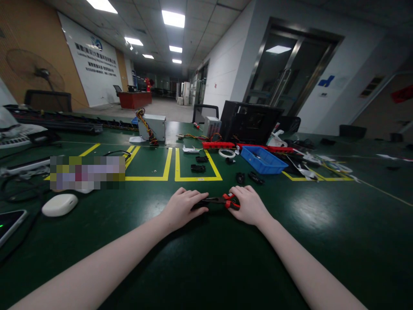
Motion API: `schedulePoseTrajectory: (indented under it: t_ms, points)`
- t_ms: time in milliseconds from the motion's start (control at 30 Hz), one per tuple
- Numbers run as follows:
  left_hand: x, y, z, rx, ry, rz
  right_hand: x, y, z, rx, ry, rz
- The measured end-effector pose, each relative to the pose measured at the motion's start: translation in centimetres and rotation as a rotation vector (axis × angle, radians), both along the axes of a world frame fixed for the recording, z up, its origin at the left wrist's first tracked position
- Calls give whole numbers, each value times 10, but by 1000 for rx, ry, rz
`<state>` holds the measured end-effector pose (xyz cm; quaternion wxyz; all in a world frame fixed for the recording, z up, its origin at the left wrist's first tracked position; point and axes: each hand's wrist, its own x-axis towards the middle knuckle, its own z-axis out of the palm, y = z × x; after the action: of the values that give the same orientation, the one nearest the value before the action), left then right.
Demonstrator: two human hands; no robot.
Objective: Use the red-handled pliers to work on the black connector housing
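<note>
Red-handled pliers [222,200], clamped in the fingers of the right hand [251,206], reach a dark piece [199,204] pinched by the left hand [182,209], work apparently unfinished, with two black parts [198,168] at eleven o'clock.

green table [213,262] | on it: yellow tape [146,178]; blue tray [272,168]; grey box [158,128]; white case [60,205]

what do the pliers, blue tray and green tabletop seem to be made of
Pliers: slim dark-gray nose, probably metal, matte; red-and-black grips, likely plastic or rubber by their molded look.
Blue tray: probably molded plastic, given its even color.
Green tabletop: smooth, semi-glossy, with soft light reflections; perhaps rubber or vinyl, but unclear.
</note>
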<state>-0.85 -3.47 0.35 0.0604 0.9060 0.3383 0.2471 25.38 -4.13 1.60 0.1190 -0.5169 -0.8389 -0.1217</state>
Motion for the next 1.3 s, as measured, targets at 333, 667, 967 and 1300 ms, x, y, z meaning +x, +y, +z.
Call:
schedulePoseTrajectory:
  t_ms: [333, 667, 967, 1300]
  points:
    - [-1, 2, -1, -88, -66, -93, 1, -1, 0, -23, 52, 18]
    - [-5, 1, 2, -235, -198, -183, -1, -2, 1, -37, 73, 38]
    - [-5, 4, -1, -255, -197, -168, -1, -4, 2, 32, 32, 10]
    - [-2, 0, 0, -74, -87, -72, 3, -2, 6, 82, -33, 14]
